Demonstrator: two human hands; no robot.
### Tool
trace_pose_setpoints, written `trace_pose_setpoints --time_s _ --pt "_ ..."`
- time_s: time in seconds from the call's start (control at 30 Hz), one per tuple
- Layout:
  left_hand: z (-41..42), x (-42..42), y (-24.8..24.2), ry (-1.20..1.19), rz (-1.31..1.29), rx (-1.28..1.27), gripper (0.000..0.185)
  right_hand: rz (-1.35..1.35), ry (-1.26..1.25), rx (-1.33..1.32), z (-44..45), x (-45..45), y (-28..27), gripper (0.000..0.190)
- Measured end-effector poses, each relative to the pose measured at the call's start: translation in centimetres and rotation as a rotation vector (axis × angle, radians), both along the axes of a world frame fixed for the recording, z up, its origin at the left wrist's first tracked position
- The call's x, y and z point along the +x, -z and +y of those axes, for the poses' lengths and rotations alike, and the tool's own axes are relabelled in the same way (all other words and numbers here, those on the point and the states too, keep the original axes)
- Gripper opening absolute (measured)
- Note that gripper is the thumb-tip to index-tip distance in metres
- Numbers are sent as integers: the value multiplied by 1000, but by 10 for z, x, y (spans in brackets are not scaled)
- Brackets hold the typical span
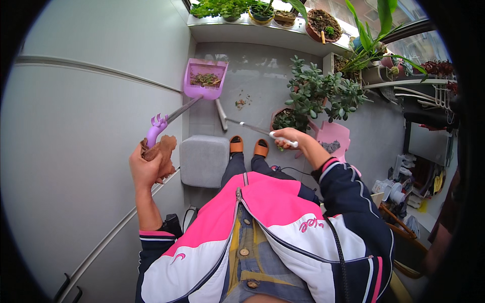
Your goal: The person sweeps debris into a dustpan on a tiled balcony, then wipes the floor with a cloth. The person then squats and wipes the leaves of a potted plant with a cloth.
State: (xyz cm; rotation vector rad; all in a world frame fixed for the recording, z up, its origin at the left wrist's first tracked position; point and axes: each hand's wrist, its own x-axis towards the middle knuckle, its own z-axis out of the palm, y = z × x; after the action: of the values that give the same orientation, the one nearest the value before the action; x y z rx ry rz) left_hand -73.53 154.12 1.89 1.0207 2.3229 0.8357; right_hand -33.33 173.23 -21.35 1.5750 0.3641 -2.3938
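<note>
My left hand grips the purple handle of a long-handled dustpan, together with a crumpled brown cloth. The pan lies at the upper left, beside the cabinets, with dry leaves and plant bits in it. My right hand is closed around the white end of a thin metal stick belonging to a squeegee-like floor sweeper. Its narrow grey head rests on the tiles just below the pan. A small scatter of leaf debris lies on the floor to the right of that head.
A grey padded stool stands left of my orange slippers. Right of them are a potted jade plant, a smaller pot and a pink plastic chair holding a grey cloth. Potted plants line the windowsill. White cabinets run along the left.
</note>
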Motion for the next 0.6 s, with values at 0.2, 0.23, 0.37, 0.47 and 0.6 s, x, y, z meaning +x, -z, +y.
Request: trace_pose_setpoints --time_s 0.2,0.23,0.37,0.47,0.6 --pt "10 14 -12 17 -33 -33 29 -60 30 -31 21 5 -1 24" --pt "10 14 -8 37 -16 -20 29 -61 47 -54 32 14 -11 24" --pt "10 7 -4 66 -22 -112 30 -114 10 107 56 53 -29 25" --pt "10 1 -1 77 -3 -134 30 -192 14 149 70 68 -44 25" --pt "10 -7 5 149 -8 -109 31 -238 62 162 80 81 -67 24"
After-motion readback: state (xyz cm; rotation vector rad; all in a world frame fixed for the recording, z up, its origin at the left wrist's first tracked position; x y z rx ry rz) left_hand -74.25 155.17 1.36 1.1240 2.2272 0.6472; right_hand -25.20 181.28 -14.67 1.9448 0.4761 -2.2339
